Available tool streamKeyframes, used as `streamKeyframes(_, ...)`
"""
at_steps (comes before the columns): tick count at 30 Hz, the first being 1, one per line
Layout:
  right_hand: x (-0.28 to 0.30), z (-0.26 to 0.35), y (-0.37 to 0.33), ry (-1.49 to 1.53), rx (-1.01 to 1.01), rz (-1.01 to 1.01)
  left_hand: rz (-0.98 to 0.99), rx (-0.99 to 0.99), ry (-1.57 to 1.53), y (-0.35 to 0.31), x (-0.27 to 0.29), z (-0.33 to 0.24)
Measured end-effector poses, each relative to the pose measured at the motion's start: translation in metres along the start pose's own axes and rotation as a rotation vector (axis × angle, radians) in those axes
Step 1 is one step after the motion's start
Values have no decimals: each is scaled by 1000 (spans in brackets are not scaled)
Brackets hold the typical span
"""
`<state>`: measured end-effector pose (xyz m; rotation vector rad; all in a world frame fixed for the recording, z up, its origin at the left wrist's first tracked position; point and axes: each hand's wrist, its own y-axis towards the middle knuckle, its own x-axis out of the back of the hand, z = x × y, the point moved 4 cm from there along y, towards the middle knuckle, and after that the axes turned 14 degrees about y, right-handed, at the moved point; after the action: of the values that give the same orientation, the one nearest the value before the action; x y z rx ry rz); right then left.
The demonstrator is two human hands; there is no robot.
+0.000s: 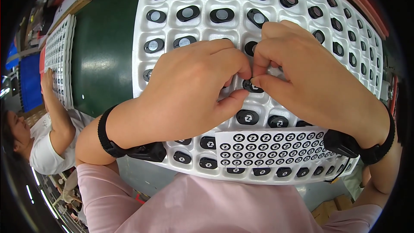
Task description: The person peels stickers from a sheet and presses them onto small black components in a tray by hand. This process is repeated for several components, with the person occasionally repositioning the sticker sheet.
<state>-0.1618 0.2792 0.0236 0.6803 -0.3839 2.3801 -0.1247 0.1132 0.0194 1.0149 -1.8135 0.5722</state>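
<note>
Bright, fairly even light falls on the fingers, which look sharp. Left of them, pale glare lies on the green worktop; far below and left, lit tubes glow. Around them the white tray bends toward the black fisheye rim.

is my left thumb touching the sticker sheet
Apart: the head view shows a black gadget and white tray between the left thumb and the sticker sheet.
</note>
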Motion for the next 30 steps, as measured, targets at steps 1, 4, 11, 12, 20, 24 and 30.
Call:
streamKeyframes(1,0,0,0,-11,-1,-1,0,-1,-1,0,0,0)
streamKeyframes(4,-1,0,1,-33,-1,-3,-2,-4,0,0,0,0)
streamKeyframes(11,-1,0,-1,-39,11,-13,-8,-9,2,1,-1,-1)
streamKeyframes(12,-1,0,-1,-39,11,-13,-4,-6,2,1,-1,-1)
streamKeyframes(20,9,2,0,-42,-81,52,2,-14,18,1,-1,-1)
streamKeyframes(24,9,2,3,66,-389,113,3,-16,16,1,-1,0)
streamKeyframes(30,6,-3,1,44,-156,76,10,-15,38,0,-1,-1)
